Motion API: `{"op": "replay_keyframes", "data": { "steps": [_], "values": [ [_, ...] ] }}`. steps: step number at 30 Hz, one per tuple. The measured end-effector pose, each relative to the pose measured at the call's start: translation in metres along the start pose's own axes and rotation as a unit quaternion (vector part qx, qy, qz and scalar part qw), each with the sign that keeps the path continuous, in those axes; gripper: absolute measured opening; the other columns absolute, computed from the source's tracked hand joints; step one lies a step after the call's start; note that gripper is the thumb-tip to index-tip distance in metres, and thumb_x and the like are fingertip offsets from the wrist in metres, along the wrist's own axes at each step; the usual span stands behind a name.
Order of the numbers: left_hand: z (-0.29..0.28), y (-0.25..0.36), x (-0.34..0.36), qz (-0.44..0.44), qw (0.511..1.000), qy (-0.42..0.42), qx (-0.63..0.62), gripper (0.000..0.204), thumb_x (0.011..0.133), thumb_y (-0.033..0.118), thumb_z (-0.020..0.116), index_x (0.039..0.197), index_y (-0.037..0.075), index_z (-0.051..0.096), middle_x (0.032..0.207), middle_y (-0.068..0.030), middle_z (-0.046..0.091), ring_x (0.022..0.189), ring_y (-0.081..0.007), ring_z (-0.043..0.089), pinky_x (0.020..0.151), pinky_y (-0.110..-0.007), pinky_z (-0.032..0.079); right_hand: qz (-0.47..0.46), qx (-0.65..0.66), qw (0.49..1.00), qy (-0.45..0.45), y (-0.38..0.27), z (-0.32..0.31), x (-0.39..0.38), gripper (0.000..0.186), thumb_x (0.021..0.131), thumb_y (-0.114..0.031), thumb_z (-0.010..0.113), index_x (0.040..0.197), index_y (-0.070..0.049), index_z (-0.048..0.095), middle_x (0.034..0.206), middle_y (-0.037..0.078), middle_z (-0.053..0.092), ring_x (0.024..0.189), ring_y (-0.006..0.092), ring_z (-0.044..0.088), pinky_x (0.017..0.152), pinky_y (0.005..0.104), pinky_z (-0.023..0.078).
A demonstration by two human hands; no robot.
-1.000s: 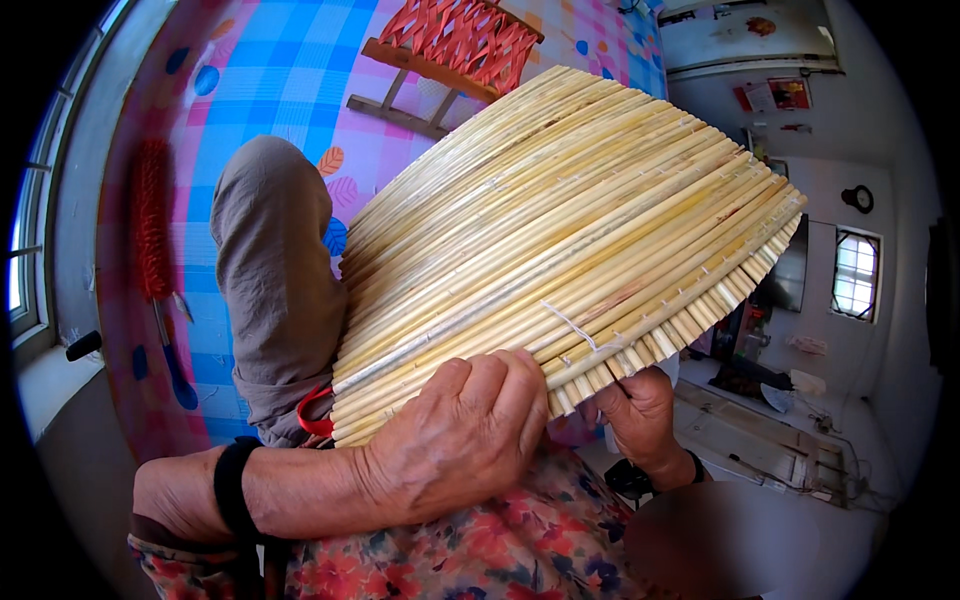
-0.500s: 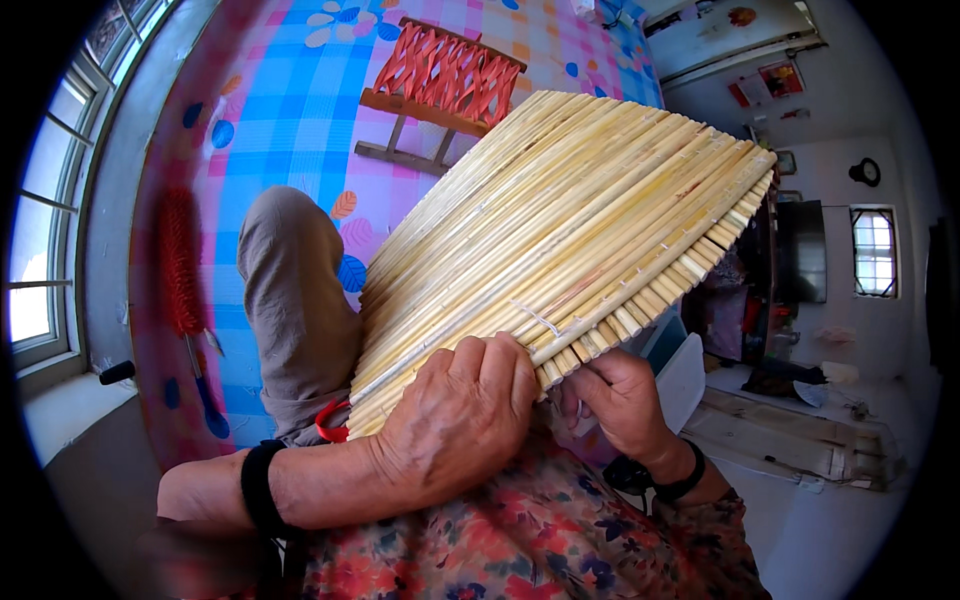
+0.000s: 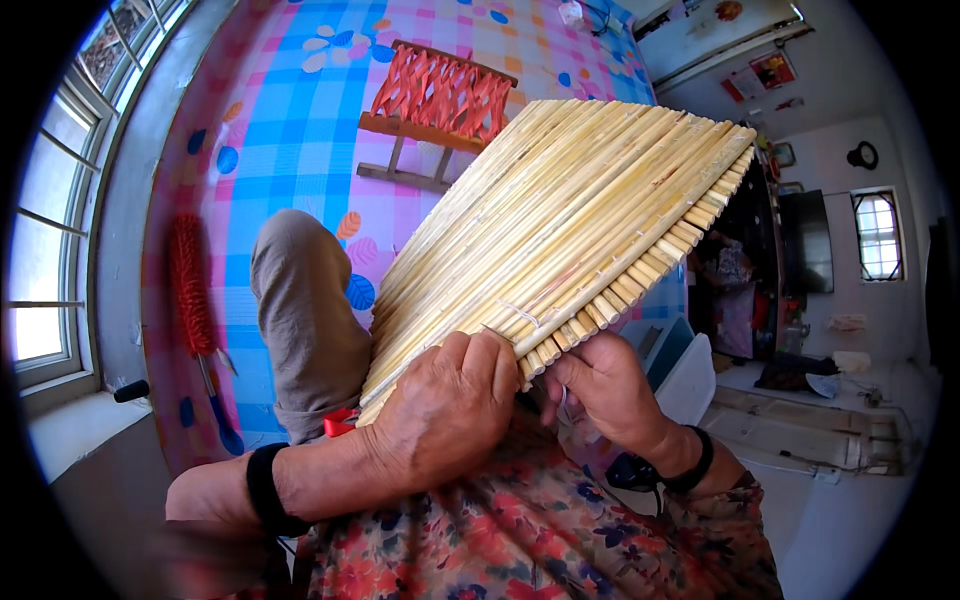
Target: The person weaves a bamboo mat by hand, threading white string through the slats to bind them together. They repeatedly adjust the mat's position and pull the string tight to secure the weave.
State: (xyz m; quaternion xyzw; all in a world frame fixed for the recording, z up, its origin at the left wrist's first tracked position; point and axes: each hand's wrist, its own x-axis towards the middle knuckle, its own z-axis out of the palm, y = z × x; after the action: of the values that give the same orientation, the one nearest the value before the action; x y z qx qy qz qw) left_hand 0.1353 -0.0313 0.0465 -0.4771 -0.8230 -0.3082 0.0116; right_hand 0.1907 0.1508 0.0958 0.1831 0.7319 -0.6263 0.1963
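Note:
A stiff mat of pale, straight plant stalks (image 3: 560, 215) lies tilted across my lap, stitched with white thread, a loose end (image 3: 520, 312) of which lies on top. At its near corner my left hand (image 3: 450, 400) is closed over the stalks, fingers curled; a thin sliver shows beside its knuckles, too small to name. My right hand (image 3: 605, 390) is closed in a pinch just under the mat's cut edge, with a strand of white thread at its fingers. The mat hides part of those fingertips.
A wooden folding stool (image 3: 430, 128) with red woven strapping stands beyond the mat on a checked, flowered sheet (image 3: 300, 110). A red fluffy duster (image 3: 190, 285) with a blue handle lies at left, near the window (image 3: 60, 230). A white bin (image 3: 690, 380) is at right. Red ribbon (image 3: 340, 421) shows by my knee.
The mat and both hands sit slightly lower and further left in the view. My left hand keeps its grip on the stalks, and my right hand stays under the edge.

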Motion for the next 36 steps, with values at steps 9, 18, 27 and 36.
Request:
{"op": "replay_keyframes", "data": {
  "steps": [9, 18, 27, 36],
  "values": [
    [0.003, 0.000, 0.000, 0.010, 1.000, 0.014, 0.011, 0.020, 0.074, 0.010, 0.058, 0.088, -0.003, 0.052, 0.080, -0.0116, 0.048, 0.072, -0.0255, 0.052, 0.060, -0.036, 0.047, 0.055, 0.099, 0.994, 0.009, -0.011, 0.008, 0.001, 0.019, 0.090, -0.007, 0.046, 0.099, 0.003, 0.059, 0.077, 0.005, 0.058, 0.064, 0.0102, 0.053, 0.060, 0.0282, 0.052],
    [-0.006, -0.007, 0.010, 0.043, 0.998, 0.012, 0.046, 0.021, 0.073, 0.009, 0.058, 0.089, -0.002, 0.051, 0.081, -0.0116, 0.049, 0.072, -0.0259, 0.053, 0.062, -0.037, 0.047, 0.056, 0.101, 0.992, -0.060, -0.014, -0.017, 0.013, 0.032, 0.096, -0.026, 0.055, 0.104, 0.005, 0.060, 0.084, 0.008, 0.062, 0.073, 0.0145, 0.059, 0.069, 0.0339, 0.055],
    [-0.060, -0.045, 0.039, 0.030, 0.991, 0.038, 0.126, 0.015, 0.083, 0.012, 0.058, 0.095, 0.004, 0.056, 0.081, -0.0100, 0.059, 0.083, -0.0284, 0.060, 0.071, -0.040, 0.046, -0.344, -0.354, 0.854, 0.163, -0.025, -0.052, 0.026, 0.029, 0.089, -0.024, 0.063, 0.106, 0.000, 0.063, 0.102, 0.017, 0.064, 0.101, 0.0364, 0.057, 0.087, 0.0404, 0.046],
    [-0.094, -0.053, 0.059, 0.015, 0.986, -0.056, 0.157, 0.010, 0.083, 0.009, 0.053, 0.088, 0.002, 0.057, 0.088, -0.0130, 0.064, 0.086, -0.0319, 0.065, 0.075, -0.041, 0.052, -0.493, -0.485, 0.664, 0.286, -0.033, -0.058, 0.031, 0.036, 0.072, -0.009, 0.075, 0.106, -0.006, 0.063, 0.093, 0.010, 0.056, 0.091, 0.0300, 0.054, 0.080, 0.0404, 0.042]
  ]
}}
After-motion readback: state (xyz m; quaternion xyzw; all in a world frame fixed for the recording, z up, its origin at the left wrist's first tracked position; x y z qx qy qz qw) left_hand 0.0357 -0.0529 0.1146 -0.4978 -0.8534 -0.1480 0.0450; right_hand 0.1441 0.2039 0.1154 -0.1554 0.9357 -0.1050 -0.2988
